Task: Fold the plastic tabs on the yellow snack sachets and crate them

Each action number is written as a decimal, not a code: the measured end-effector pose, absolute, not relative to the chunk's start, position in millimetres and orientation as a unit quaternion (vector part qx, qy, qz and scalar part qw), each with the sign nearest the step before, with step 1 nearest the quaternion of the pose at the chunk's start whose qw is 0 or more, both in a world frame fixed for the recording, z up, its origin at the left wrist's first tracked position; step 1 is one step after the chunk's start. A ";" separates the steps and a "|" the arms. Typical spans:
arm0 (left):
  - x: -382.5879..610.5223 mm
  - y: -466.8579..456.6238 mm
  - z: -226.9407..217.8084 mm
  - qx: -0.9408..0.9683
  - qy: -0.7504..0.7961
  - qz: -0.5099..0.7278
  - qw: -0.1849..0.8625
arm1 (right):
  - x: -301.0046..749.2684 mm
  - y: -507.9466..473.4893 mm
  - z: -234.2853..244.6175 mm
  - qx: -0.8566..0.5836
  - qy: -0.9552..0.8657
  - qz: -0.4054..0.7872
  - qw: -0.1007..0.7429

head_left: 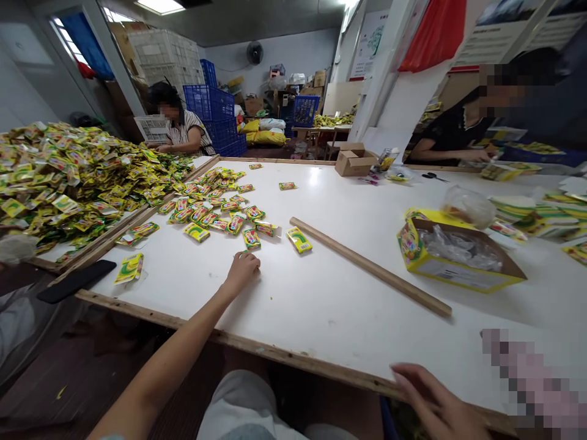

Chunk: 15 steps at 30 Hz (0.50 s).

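My left hand (243, 269) rests low over the white table, its fingers curled in; whatever lies under them is hidden. Just beyond the knuckles is a small yellow-green packet (252, 239) with a red label, at the near side of a loose group of similar packets (202, 211). A single yellow packet (299, 241) lies to the right of that hand, beside the tip of a wooden strip (371, 266). Over the table's front edge, my right hand (433, 400) is held with fingers stretched and nothing visible in them.
A large heap of packets (77, 177) fills the left side behind a wooden divider (137, 220). At right stands a yellow display box (458, 278) holding clear plastic bags. A cardboard box (355, 160) and scissors (435, 177) are farther back. Co-workers sit at left and right.
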State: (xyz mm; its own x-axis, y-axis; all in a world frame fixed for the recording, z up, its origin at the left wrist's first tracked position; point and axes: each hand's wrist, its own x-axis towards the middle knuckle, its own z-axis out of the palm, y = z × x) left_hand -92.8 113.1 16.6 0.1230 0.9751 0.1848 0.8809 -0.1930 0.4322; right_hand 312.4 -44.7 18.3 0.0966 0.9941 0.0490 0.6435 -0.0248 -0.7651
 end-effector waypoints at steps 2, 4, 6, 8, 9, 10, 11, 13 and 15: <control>-72.1 105.0 24.9 0.730 0.635 0.230 0.109 | 255.5 -34.1 22.6 -0.626 -0.628 0.297 0.355; -46.9 90.3 29.3 0.713 0.646 0.247 0.117 | 205.4 -23.9 21.4 -0.579 -0.635 0.315 0.403; -20.6 71.7 29.0 0.687 0.656 0.278 0.144 | 168.6 -15.9 15.7 -0.549 -0.631 0.332 0.436; 2.7 53.2 25.1 0.620 0.651 0.369 0.236 | 146.4 -10.6 8.2 -0.551 -0.615 0.346 0.445; 12.0 45.0 22.5 0.582 0.646 0.411 0.274 | 140.2 -8.9 4.5 -0.556 -0.606 0.354 0.444; 19.2 37.6 19.8 0.542 0.636 0.453 0.311 | 136.8 -7.6 1.2 -0.561 -0.596 0.363 0.446; 24.2 31.1 17.0 0.509 0.619 0.490 0.343 | 135.8 -6.4 -1.9 -0.561 -0.584 0.373 0.454; 27.8 20.4 11.7 0.470 0.566 0.548 0.398 | 138.8 -4.3 -7.2 -0.548 -0.553 0.392 0.489; 24.6 11.8 6.7 0.473 0.511 0.566 0.441 | 145.9 -2.0 -11.5 -0.536 -0.519 0.397 0.534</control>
State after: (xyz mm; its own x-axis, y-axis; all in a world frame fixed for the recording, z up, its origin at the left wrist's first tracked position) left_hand 24.6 11.8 6.7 -0.1642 0.9828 0.0844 -0.0161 -0.0882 0.9960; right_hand 145.9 -2.0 -11.5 0.1449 0.9809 0.1296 0.1316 0.1107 -0.9851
